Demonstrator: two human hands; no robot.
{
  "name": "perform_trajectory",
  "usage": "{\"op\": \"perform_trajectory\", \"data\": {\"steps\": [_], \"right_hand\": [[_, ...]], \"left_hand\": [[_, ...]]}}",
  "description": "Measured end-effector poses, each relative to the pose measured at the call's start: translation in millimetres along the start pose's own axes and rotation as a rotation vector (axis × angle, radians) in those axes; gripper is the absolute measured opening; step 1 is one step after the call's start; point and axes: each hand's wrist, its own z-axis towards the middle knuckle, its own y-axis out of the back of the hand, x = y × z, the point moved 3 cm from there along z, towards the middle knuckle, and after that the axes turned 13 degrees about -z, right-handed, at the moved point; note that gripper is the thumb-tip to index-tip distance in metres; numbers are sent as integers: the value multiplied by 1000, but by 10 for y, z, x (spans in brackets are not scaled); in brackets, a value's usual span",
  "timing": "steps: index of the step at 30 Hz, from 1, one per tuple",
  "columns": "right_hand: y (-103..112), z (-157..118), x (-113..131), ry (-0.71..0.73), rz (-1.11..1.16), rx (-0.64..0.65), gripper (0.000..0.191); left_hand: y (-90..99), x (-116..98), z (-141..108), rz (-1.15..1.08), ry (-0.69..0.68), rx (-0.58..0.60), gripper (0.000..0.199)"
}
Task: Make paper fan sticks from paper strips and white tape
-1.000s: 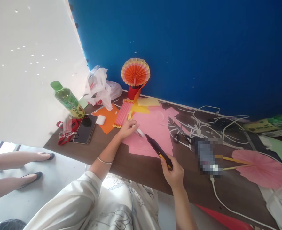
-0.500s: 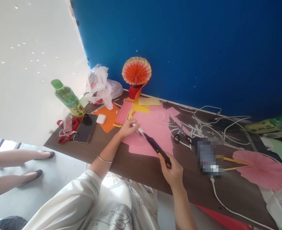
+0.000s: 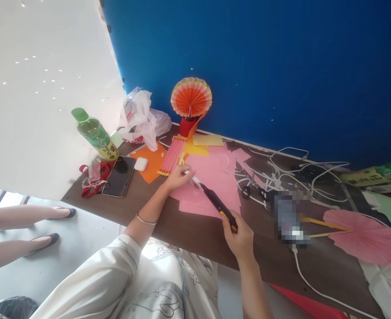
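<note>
My right hand (image 3: 240, 237) is wrapped round the rear end of a slim black-and-yellow tool (image 3: 215, 201), which points up and left over the pink paper sheets (image 3: 212, 168). Its kind is not plain. At the tool's narrow front end is a thin white strip (image 3: 195, 180); my left hand (image 3: 179, 177) pinches its other end. Whether strip and tool are one piece I cannot tell. Just beyond my left hand lies a pleated pink paper piece (image 3: 173, 155) with yellow edges, beside small yellow strips (image 3: 181, 158).
Left are a phone (image 3: 119, 176), white case (image 3: 141, 164), drink bottle (image 3: 97, 137) and plastic bag (image 3: 137, 117). A round orange paper fan (image 3: 191, 98) stands behind. White cables (image 3: 275, 177), scissors (image 3: 255, 191) and a pink fan (image 3: 365, 235) lie right. A person's legs (image 3: 19, 219) show left.
Both hands keep their hold on the strip and the tool, nearly still. The view has shifted very slightly, and the person's legs at the left have moved a little.
</note>
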Motion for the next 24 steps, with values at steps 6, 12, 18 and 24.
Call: {"op": "perform_trajectory", "data": {"steps": [6, 12, 18, 24], "right_hand": [[108, 95, 51, 164, -139, 44, 36], [341, 322, 206, 303, -305, 111, 42], [497, 492, 336, 476, -444, 86, 36], [408, 440, 284, 571, -433, 26, 36]], "left_hand": [[-10, -24, 8, -30, -26, 3, 47], [-3, -32, 18, -77, 7, -48, 51], [3, 19, 33, -155, 59, -62, 54], [18, 37, 46, -111, 31, -58, 54]]}}
